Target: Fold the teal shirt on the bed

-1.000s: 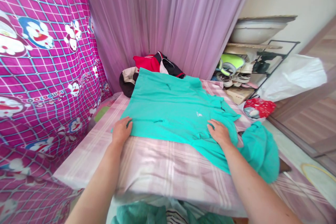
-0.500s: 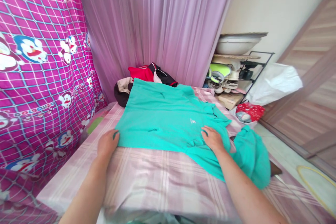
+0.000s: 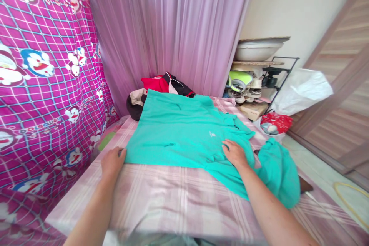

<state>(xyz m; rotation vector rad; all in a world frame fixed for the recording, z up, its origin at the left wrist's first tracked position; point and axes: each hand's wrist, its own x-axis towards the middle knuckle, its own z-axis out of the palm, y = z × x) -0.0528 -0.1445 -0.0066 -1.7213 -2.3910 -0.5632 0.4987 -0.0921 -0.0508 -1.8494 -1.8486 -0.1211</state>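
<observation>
You're resting right hand (image 3: pixel 235 153) loosely spread on teal top (image 3: pixel 178 128), likely steadying it; left hand (image 3: pixel 112 162) meeting hem corner (image 3: pixel 128 158), can't tell if pinching.

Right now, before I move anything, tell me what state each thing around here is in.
Teal top: spread out, wrinkled near the right hand
Left hand: at the top's near left corner; grip unclear
Right hand: open, resting on the top
Sheet: creased along its near side
Red and black clothes: heaped
Purple curtain: hanging in folds
Basin: upright
Shoes: crowded together
</observation>
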